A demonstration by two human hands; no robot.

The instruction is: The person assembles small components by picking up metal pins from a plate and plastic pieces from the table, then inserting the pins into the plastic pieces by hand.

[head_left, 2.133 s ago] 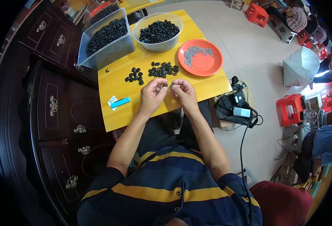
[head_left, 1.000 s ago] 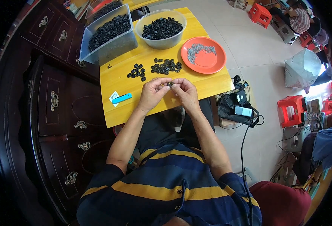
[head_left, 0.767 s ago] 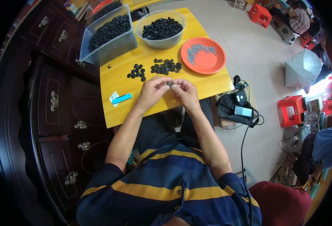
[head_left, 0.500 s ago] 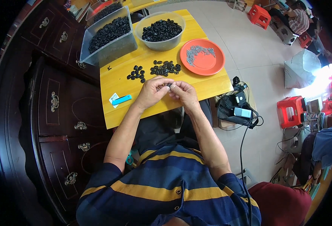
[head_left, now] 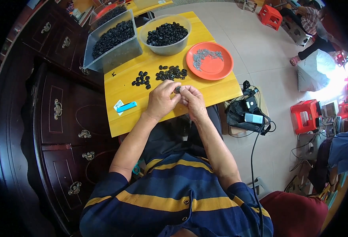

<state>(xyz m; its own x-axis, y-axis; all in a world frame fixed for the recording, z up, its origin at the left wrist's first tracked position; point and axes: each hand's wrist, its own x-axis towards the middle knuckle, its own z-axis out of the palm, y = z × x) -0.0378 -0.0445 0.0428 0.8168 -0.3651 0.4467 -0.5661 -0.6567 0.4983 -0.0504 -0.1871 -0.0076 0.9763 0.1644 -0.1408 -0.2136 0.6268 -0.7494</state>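
A yellow wood-grain tabletop point(head_left: 120, 89) beside a dark carved wooden cabinet point(head_left: 57, 136) carries scattered small black oval pieces point(head_left: 171, 73) and a round orange-red plate point(head_left: 212, 68) holding thin grey slivers point(head_left: 198, 59). Near its closest edge, the left hand point(head_left: 163, 100) and right hand point(head_left: 193, 103) pinch one dark oval piece point(head_left: 177, 90) between their fingers. It looks light, stiff, perhaps slippery; its rim probably suits a fingertip hold.
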